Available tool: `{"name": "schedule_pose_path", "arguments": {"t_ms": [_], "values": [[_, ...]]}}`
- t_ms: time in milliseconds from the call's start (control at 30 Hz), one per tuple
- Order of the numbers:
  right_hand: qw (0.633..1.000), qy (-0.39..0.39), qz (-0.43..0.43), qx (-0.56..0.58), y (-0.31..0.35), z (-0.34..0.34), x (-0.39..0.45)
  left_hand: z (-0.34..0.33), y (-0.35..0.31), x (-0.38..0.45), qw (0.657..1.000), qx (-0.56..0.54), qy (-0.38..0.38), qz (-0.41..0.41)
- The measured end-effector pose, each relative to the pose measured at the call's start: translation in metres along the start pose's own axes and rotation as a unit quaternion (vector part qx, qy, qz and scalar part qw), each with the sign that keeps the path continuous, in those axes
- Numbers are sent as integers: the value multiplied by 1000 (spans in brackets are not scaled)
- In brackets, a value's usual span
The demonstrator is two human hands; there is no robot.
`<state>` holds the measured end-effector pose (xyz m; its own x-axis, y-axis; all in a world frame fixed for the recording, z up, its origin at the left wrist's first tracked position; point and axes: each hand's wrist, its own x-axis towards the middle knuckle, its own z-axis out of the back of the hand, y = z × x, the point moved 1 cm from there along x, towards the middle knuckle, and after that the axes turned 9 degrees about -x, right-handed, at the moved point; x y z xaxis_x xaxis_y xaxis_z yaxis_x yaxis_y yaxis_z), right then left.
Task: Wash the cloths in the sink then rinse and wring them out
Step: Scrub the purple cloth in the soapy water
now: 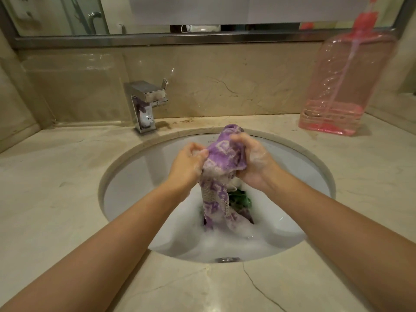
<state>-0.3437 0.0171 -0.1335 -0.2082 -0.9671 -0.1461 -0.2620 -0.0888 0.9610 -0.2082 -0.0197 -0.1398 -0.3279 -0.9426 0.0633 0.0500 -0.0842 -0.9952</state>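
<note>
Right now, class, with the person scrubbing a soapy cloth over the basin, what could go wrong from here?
1. Both hands, left and right, are soapy, so the purple cloth may slip.
2. Its lower end trails in the suds, so wringing now would likely keep soap in.
3. The green cloth underneath could be overlooked.

beige marble counter (56,176), wall mirror (67,14)

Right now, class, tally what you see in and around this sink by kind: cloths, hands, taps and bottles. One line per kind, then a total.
Cloths: 2, the purple patterned cloth held by both hands, and a green cloth in the suds
Hands: 2, left hand, right hand
Taps: 1, the chrome tap
Bottles: 1, the pink pump bottle
Total: 6
</note>
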Motion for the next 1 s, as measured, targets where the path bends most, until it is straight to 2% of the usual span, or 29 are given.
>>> {"name": "schedule_pose_path", "arguments": {"t_ms": [67,200,267,333,400,500,600,700,767,833,900,967,1000], "values": [[1000,8,-21,11,2,6,0,0,-3,-1,1000,14,-5,-24],[997,-10,-25,-79,-2,11,7,0,-9,-2,998,2,-40,-47],[988,-55,40,-137,-3,11,10,2,-10,1,996,-4,-70,-47],[955,-121,143,-231,-1,9,11,3,-9,3,996,28,-76,-26],[922,-200,202,-262,-1,6,8,-1,-6,0,998,55,-10,33],[898,-275,245,-242,0,3,0,-10,-6,-12,982,18,130,136],[842,-311,336,-285,0,2,-7,-18,-1,-12,972,-10,170,162],[785,-285,429,-344,2,-5,-12,-19,-2,-14,959,-126,145,208],[736,-230,504,-389,-5,-20,-18,-17,-5,-20,941,-224,112,229],[707,-162,549,-415,-16,-36,-23,-14,-4,-21,933,-286,61,209],[712,-174,515,-444,-16,-39,-15,-14,-4,-19,932,-321,35,167],[779,-237,362,-455,-8,-29,0,-17,-9,-21,938,-308,35,156],[800,-237,315,-453,-8,-27,-1,-18,-9,-22,940,-300,31,159]]}}
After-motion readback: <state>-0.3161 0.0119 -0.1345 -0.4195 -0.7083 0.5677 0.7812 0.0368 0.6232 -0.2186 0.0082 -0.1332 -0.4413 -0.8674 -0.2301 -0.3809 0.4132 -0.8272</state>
